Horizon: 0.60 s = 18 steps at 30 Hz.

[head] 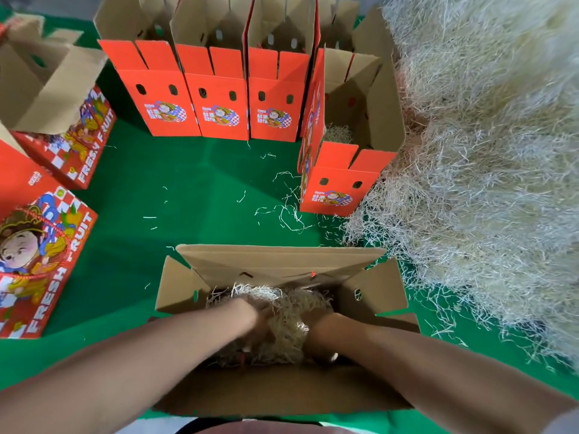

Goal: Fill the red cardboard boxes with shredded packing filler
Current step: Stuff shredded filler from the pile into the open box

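Fingers of both hands are sunk out of sight in a wad of pale shredded paper filler, so whether they grip it or press it flat cannot be told. The left hand and right hand flank the wad at lower centre of the frame, inside an open brown-lined cardboard box with its flaps spread. The wad seems to cover only the middle of the box floor, suggesting this box is partway filled. Pulling the hands out fast could drag clinging strands over the rim. A forearm leaning on the near flap could crease it or shift the box. At right centre a narrow red cardboard box holds a small tuft of filler and stands against the large heap of pale shredded filler along the right side. That heap could slump over it. Loose strands litter the green table covering. Three upright red cardboard boxes line upper centre, their insides hidden from this angle.
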### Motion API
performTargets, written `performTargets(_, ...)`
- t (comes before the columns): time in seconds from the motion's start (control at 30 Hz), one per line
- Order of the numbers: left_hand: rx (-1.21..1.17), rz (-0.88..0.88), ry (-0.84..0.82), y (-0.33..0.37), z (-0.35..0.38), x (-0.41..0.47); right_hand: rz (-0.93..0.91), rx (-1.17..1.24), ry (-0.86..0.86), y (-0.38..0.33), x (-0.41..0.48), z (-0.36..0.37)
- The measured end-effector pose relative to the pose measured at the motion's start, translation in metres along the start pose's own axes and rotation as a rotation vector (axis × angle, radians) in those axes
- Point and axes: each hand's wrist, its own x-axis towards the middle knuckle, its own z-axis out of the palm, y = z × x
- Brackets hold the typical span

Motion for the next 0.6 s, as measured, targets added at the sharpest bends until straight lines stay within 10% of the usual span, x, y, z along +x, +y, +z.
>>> performTargets(0.23,0.285,-0.079,-0.116,-0.025,0.021,-0.001,0.033,-0.057,-0.125,0.017,-0.009,0.003)
performTargets(0.5,0.012,0.03,0.52,0.01,-0.009,-0.024,0.042,-0.121,0.022,0.024,-0.004,-0.031)
performTargets(0.6,0.127,-0.02,0.132,0.005,0.004,-0.015,-0.017,-0.177,-0.046,0.022,0.005,-0.017)
